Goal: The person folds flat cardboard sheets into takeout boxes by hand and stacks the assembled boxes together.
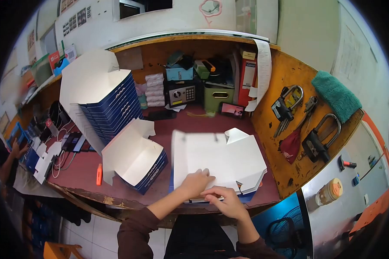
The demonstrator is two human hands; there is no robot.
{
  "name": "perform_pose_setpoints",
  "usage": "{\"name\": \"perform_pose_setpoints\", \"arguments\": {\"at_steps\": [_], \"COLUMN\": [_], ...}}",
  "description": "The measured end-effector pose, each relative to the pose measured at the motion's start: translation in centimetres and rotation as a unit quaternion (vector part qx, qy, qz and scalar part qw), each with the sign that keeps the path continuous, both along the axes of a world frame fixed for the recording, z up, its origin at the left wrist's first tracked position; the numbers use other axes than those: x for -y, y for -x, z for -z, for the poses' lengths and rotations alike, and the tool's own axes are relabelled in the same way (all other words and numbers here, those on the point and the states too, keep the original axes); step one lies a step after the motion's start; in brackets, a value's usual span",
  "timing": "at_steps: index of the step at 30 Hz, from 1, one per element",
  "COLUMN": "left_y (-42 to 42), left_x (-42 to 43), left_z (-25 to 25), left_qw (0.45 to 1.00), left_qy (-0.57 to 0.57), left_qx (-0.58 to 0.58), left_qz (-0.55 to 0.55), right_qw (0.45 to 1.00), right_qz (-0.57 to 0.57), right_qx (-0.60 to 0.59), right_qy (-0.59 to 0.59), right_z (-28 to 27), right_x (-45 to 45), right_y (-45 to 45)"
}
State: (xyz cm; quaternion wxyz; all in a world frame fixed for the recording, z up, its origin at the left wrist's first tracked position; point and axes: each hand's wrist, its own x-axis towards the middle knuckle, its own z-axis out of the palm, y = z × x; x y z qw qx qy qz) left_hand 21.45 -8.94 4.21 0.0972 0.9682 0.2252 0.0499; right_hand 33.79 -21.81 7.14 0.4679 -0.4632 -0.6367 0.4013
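Observation:
Flat white cardboard box blanks [203, 157] lie in a stack in front of me, with blue showing at their lower edges. The left side of the top blank is blurred. My left hand [196, 182] rests on the top blank, fingers stretched towards the right. Close beside it, my right hand [227, 202] is closed at the stack's front edge, its fingers bent round the blank's edge. One folded open box [136, 157], white inside and blue outside, stands to the left. Behind it rises a tall stack of nested blue-and-white boxes [110, 105].
An orange highlighter [99, 174] lies near the desk's front left, beside phones and cables [73, 141]. At the back are a small safe [182, 95] and a green bin [218, 98]. Padlocks [317, 140] lie on the wooden side panel. Another person's hand [18, 149] is at far left.

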Motion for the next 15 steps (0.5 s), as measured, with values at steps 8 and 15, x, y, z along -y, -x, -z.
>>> {"name": "perform_pose_setpoints", "arguments": {"at_steps": [8, 15], "left_y": [1.1, 3.6], "left_x": [-2.1, 2.1], "left_z": [-1.2, -7.8], "left_qw": [0.988, 0.755], "left_qy": [0.122, 0.316], "left_qx": [0.097, 0.564], "left_qz": [-0.015, -0.109], "right_qw": [0.998, 0.967], "right_qz": [0.028, -0.039], "right_qx": [0.056, -0.185], "right_qy": [0.012, 0.17], "right_z": [1.0, 3.7], "right_x": [1.0, -0.7], "right_y": [0.6, 2.5]}}
